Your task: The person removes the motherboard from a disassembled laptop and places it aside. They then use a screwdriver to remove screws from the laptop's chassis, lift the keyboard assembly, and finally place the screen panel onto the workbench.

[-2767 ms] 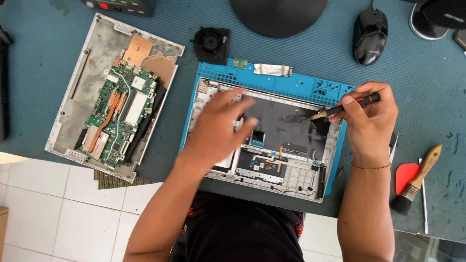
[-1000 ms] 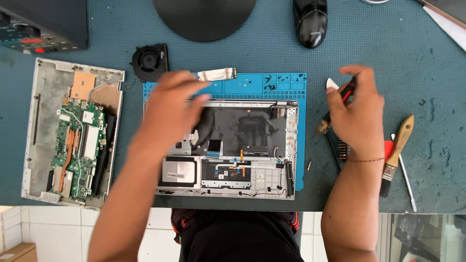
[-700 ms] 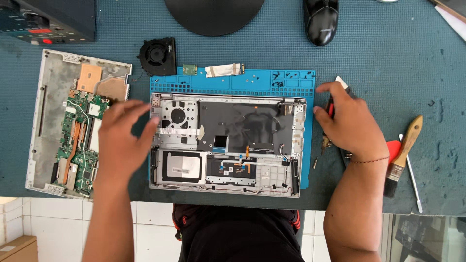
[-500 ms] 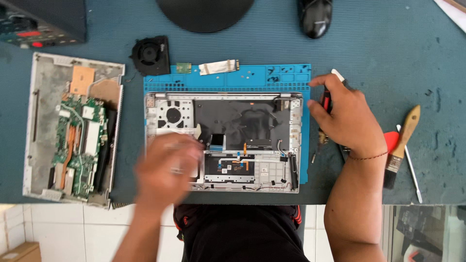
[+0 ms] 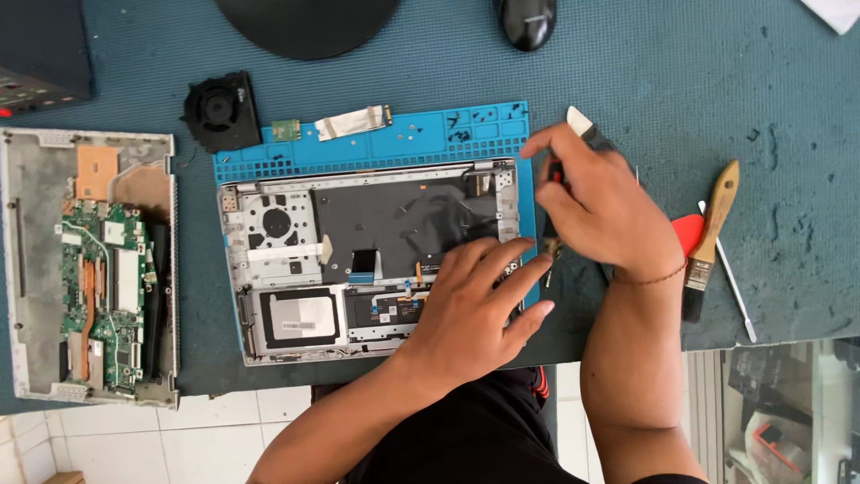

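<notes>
The opened silver laptop base (image 5: 358, 260), long axis crosswise, is pressed flat by the spread left hand (image 5: 475, 309), while the right hand (image 5: 600, 202), just beyond its right edge, is closed on a red-and-black screwdriver (image 5: 553, 211).

Teal textured work table (image 5: 717, 63) carries a blue silicone repair mat (image 5: 412, 139), grey laptop base shell (image 5: 90, 269), black cooling fan (image 5: 219, 110), black computer mouse (image 5: 526, 20), and wooden-handled brush (image 5: 709, 237).

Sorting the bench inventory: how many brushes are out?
1. A wooden-handled brush with dark bristles lies on the green table right of the right hand. Others may sit outside the frame.
</notes>
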